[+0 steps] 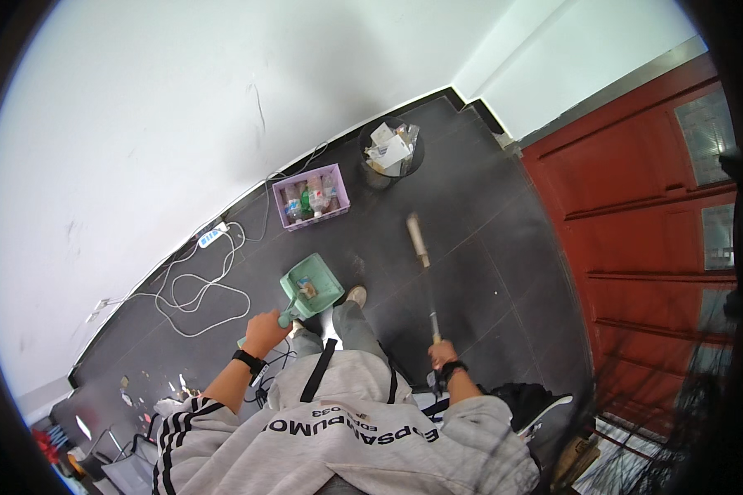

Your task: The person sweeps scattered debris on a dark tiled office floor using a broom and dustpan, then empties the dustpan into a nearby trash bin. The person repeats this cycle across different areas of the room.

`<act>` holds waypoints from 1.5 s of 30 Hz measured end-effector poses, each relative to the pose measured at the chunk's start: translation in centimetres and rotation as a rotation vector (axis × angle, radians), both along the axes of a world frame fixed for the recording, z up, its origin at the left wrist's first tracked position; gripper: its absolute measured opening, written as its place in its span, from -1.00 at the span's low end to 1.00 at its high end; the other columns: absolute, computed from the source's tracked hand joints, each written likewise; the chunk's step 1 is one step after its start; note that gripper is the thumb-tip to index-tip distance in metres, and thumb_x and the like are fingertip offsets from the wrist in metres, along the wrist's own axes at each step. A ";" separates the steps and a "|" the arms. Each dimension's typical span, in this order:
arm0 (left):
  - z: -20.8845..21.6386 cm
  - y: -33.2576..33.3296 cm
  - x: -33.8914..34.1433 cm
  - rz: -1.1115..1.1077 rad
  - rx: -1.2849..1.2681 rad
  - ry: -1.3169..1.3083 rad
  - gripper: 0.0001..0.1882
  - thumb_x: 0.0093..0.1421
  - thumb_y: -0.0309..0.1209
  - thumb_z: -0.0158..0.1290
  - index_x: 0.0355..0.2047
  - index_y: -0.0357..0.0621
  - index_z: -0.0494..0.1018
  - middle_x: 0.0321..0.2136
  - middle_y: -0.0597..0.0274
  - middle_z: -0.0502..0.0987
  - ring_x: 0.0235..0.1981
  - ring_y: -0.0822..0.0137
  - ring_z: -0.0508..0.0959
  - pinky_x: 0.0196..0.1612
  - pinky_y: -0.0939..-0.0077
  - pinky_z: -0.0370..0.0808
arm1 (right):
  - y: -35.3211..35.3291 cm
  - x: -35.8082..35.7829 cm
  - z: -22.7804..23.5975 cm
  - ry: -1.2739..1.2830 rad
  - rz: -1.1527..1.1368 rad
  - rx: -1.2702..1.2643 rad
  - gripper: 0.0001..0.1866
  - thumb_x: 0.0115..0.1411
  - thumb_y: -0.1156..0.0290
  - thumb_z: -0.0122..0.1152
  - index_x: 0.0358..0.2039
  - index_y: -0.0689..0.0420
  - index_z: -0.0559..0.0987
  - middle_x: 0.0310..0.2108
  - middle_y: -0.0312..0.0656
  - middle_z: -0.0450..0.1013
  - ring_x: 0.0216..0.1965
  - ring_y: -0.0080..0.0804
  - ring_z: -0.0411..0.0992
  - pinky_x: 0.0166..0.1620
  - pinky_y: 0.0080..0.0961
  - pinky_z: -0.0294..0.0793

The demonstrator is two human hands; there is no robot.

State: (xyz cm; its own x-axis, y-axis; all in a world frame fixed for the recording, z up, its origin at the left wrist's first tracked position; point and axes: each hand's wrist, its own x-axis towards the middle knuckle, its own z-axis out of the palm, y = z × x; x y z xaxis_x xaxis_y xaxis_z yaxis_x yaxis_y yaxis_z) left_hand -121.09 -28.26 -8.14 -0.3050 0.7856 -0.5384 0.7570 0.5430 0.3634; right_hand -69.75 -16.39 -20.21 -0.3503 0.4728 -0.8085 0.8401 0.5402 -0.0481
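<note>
My left hand (267,332) is wrapped round the handle of a green dustpan (326,276), held near my legs. A small brownish scrap of litter (307,286) lies inside the pan. On the right, my right hand (443,354) grips the lower end of a broom (418,239) by its thin handle. Its pale, narrow head points away from me, toward the far wall. Motion blurs the middle of the handle, and I cannot tell whether the head touches the floor.
A purple basket (344,200) of plastic bottles stands by the wall, beside a black bin (420,157) filled with waste. A white power strip (212,235) and its looped cord (191,307) lie on the dark tiles at left. A red panelled door (627,239) is at right.
</note>
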 end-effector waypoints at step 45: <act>1.0 2.6 0.7 0.048 -0.048 0.003 -0.56 -0.05 -0.01 0.07 -0.47 -0.19 0.49 -0.56 -0.03 0.53 -0.48 -0.04 0.54 -0.37 0.12 0.47 | 9.7 -11.5 4.5 0.168 -1.347 -0.122 -0.89 0.06 0.40 -0.04 -0.49 0.16 0.39 -0.76 -0.26 0.22 -0.84 -0.46 0.16 -0.80 -0.46 0.09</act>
